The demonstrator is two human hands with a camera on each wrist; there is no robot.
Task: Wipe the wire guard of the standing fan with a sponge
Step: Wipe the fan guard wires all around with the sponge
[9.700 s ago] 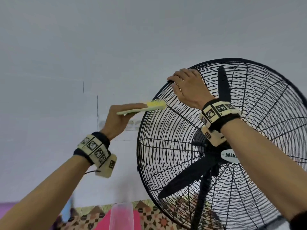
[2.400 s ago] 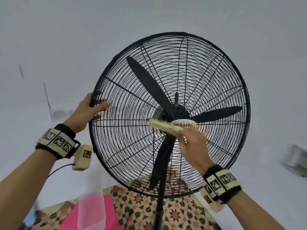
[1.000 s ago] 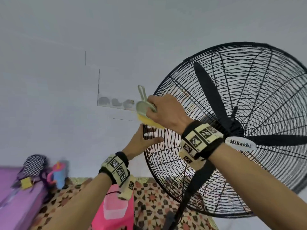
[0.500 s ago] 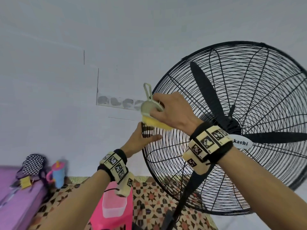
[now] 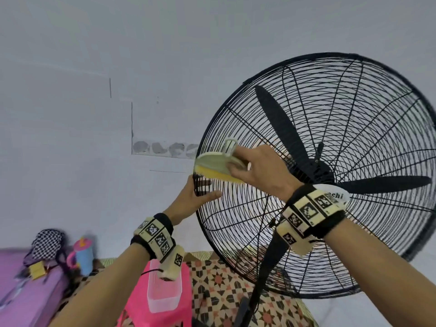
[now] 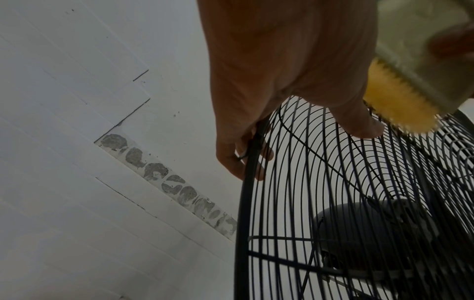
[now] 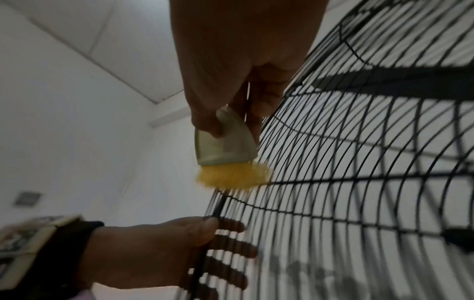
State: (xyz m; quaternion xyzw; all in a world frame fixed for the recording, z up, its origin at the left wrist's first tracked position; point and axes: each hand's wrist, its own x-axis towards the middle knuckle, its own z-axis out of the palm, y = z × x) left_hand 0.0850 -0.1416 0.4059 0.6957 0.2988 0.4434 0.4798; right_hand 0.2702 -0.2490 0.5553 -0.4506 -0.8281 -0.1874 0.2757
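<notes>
A big black standing fan fills the right of the head view, its round wire guard (image 5: pixel 368 142) in front of dark blades. My right hand (image 5: pixel 257 168) holds a sponge (image 5: pixel 215 172) with a yellow pad and a pale green handle, and the pad lies against the guard's left rim. In the right wrist view the yellow sponge (image 7: pixel 232 176) touches the wires (image 7: pixel 359 182). Just below it my left hand (image 5: pixel 195 197) grips the guard's left rim, thumb in front and fingers behind the wires, as the left wrist view shows on the rim (image 6: pixel 246 203).
A pink stool (image 5: pixel 162 300) with a clear plastic tub (image 5: pixel 164 293) stands below my left arm on a patterned floor (image 5: pixel 226 289). At the lower left lies a purple surface (image 5: pixel 26 298) with a checkered bag (image 5: pixel 47 243) and a blue cup (image 5: pixel 83 256). A white wall is behind.
The sponge has slid a little down and right along the guard's left rim in my right hand. My left hand keeps its hold on the rim below it.
</notes>
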